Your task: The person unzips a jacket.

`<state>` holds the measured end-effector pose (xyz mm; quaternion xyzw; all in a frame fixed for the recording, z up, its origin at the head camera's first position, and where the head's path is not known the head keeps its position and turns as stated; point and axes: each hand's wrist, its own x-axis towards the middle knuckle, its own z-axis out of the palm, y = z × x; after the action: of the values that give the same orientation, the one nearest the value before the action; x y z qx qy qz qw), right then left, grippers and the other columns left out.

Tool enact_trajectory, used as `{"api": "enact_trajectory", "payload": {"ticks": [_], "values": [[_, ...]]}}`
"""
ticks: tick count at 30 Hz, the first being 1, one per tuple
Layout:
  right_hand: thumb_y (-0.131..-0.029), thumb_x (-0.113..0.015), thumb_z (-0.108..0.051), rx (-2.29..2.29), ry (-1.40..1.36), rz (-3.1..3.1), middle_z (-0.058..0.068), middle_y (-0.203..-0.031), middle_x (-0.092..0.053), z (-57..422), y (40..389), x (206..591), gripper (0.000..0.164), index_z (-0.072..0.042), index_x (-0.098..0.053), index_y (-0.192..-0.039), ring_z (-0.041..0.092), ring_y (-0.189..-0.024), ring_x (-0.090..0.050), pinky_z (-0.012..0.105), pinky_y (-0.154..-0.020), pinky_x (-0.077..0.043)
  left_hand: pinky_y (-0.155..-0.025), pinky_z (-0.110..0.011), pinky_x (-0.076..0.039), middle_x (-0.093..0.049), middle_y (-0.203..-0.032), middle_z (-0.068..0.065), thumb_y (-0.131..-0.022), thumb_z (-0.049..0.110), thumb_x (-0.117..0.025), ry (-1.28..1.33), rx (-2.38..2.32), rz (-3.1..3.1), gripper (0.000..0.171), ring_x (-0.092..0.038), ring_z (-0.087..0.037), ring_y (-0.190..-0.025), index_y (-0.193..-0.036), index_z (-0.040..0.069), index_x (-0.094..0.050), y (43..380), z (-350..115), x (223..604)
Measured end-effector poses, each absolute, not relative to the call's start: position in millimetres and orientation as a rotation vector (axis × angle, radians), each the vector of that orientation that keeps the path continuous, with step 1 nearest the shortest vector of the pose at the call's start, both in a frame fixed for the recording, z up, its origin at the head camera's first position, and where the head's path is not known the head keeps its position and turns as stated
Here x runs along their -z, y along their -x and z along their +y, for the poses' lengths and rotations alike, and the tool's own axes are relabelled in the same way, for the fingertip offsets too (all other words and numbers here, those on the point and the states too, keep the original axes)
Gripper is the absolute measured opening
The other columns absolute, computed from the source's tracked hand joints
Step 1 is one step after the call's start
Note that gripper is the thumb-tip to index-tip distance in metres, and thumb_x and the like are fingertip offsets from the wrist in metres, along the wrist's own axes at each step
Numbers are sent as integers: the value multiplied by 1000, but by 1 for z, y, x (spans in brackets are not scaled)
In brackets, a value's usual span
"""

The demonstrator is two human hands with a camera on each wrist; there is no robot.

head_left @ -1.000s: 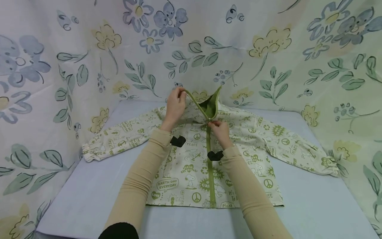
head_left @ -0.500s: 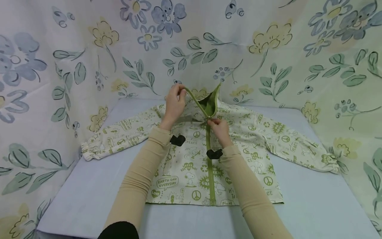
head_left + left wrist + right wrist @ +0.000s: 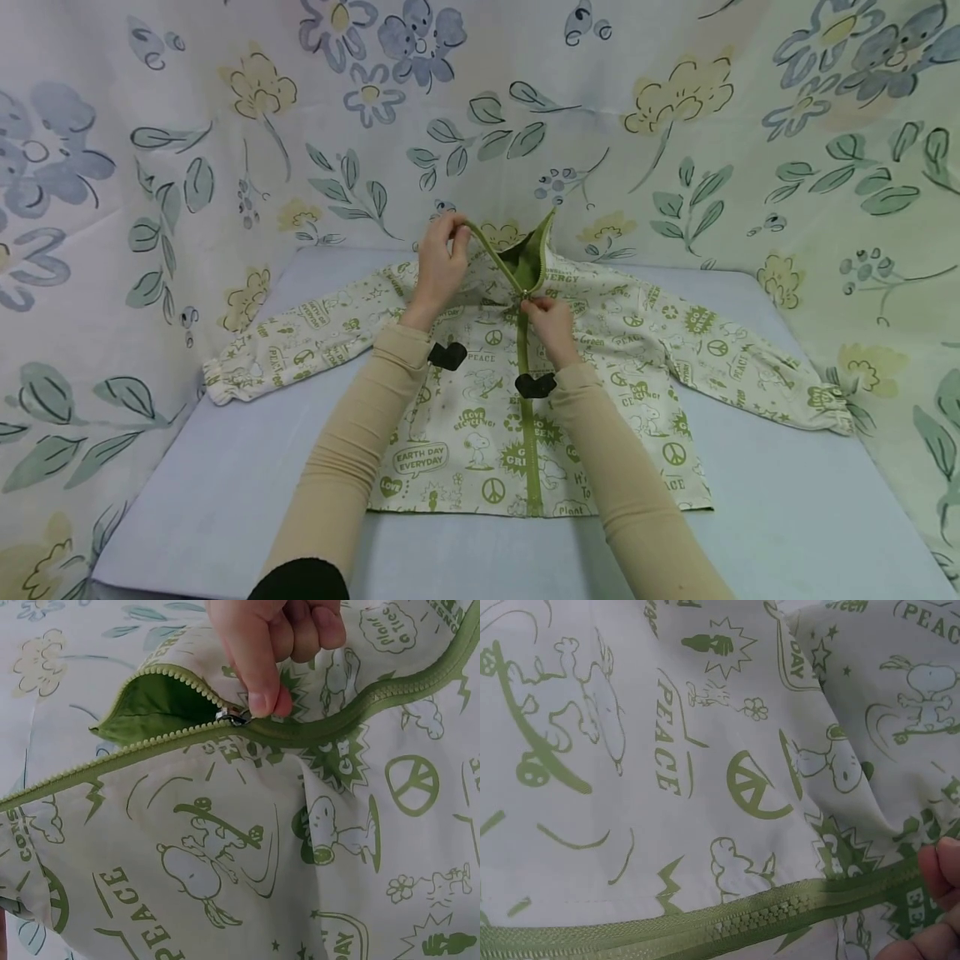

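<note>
A white jacket point(image 3: 472, 400) with green cartoon print lies front up, sleeves spread. Its green zipper point(image 3: 532, 450) is joined from the hem up to the chest. Above that the collar gapes, showing green lining point(image 3: 531, 260). My left hand point(image 3: 439, 267) pinches the top of the left collar edge, lifting it taut. With thumb and forefinger, my right hand point(image 3: 552, 327) pinches the zipper pull just below the opening. In the left wrist view, the metal slider point(image 3: 231, 715) sits where the teeth part, right by those fingertips. The right wrist view catches only fingers point(image 3: 937, 874) beside the joined teeth.
The jacket lies on a pale, cloth-covered table point(image 3: 217, 492). A flower-printed curtain point(image 3: 480, 125) hangs behind and along both sides. One sleeve point(image 3: 300, 342) stretches left, the other sleeve point(image 3: 750, 367) right, both near the curtain. Dark wrist-mounted pieces point(image 3: 447, 356) overlap the jacket.
The view has shifted very slightly. Both hands keep their grip on collar edge and zipper pull, and the slider stays at about the same height.
</note>
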<state>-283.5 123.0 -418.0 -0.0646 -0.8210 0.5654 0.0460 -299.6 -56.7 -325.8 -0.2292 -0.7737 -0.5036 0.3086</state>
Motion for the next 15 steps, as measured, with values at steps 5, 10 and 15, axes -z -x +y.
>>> {"api": "enact_trajectory", "payload": {"ticks": [5, 10, 15], "values": [[-84, -56, -24, -1744, 228, -2510, 11, -95, -57, 124, 284, 419, 25, -3, -64, -93, 24, -84, -51, 36, -66, -43, -78, -24, -38, -51, -90, -6, -91, 12, -44, 624, 1359, -2023, 15, -47, -15, -87, -95, 1, -54, 298, -57, 323], [-85, -56, -18, -1785, 261, -2514, 16, -91, -59, 127, 282, 426, 22, 1, -65, -92, 26, -78, -53, 35, -63, -43, -79, -25, -37, -50, -92, -6, -92, 14, -42, 685, 1297, -2026, 18, -46, -15, -89, -99, 2, -53, 295, -57, 314], [-84, -56, -21, -1768, 275, -2547, 13, -91, -60, 127, 280, 433, 22, -2, -64, -93, 24, -77, -54, 34, -62, -45, -78, -26, -38, -50, -94, -7, -92, 15, -42, 667, 1322, -2043, 19, -47, -16, -90, -101, 2, -53, 296, -58, 311]]}}
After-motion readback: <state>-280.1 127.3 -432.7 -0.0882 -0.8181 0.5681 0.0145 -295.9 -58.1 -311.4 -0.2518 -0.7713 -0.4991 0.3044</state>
